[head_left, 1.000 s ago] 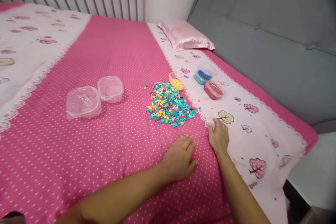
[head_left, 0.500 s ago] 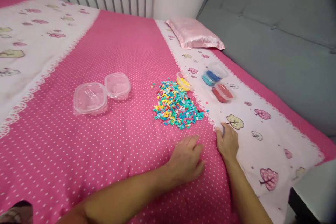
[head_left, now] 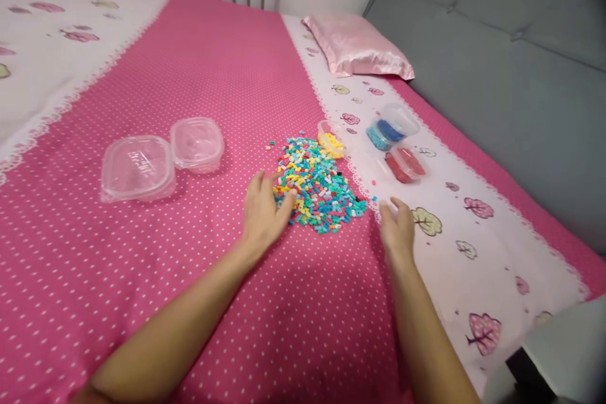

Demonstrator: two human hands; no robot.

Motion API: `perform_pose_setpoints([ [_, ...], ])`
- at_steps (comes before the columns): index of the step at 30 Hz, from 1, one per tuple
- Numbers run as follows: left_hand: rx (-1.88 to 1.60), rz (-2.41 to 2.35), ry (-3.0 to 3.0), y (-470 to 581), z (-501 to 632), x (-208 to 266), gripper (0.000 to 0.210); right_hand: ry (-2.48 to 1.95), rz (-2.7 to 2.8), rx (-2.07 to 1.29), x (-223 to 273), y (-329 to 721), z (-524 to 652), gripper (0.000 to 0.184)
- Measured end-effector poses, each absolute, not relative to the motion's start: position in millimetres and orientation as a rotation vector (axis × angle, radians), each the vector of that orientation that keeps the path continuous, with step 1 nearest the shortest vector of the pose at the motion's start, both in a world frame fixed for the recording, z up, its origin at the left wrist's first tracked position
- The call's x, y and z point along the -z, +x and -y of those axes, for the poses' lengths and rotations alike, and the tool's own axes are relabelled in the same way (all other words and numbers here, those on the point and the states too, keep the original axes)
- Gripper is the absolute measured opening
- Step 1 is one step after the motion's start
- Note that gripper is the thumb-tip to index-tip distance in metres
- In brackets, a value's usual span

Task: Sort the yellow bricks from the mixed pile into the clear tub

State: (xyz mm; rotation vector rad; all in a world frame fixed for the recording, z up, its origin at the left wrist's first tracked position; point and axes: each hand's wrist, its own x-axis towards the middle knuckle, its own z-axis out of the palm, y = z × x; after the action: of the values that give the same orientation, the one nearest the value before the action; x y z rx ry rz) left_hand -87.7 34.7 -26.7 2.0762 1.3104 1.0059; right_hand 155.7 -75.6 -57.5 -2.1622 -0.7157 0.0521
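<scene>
A heap of small multicoloured building bricks (head_left: 322,186) lies on the pink dotted bedspread (head_left: 293,303). At its left edge, my left hand (head_left: 266,209) is open, thumb and fingers apart, with the thumb over the nearest bricks. My right hand (head_left: 398,227) is to the right of the heap, apart from it, on the white printed strip; its fingers are stretched forward and hold nothing I can see. Touching the back of the heap, a small clear tub of yellow bricks (head_left: 331,140) leans tilted.
Two clear plastic containers (head_left: 137,170) stand on the left. Right of the heap are a tub with blue bricks (head_left: 386,132) and a tub with red bricks (head_left: 406,165). A pink pillow (head_left: 360,47) lies by the grey padded headboard (head_left: 497,76). A pale box-like object (head_left: 563,341) occupies the lower right corner.
My left hand has moved left and forward from in front of the heap to its left edge, and its fingers have spread. My right hand has shifted slightly forward and left.
</scene>
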Motion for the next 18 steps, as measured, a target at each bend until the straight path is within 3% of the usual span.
perform_pose_setpoints([
  [7,-0.912,-1.229,2.057,-80,-41,45,0.057,-2.129,0.734,-0.026,69,124,17,0.054],
  [13,-0.854,-1.187,2.160,-72,-28,46,0.053,-1.920,1.451,-0.018,71,113,39,0.051],
  [18,-0.876,-1.151,2.178,-67,-20,47,0.053,-1.878,1.630,-0.020,64,112,43,0.053],
])
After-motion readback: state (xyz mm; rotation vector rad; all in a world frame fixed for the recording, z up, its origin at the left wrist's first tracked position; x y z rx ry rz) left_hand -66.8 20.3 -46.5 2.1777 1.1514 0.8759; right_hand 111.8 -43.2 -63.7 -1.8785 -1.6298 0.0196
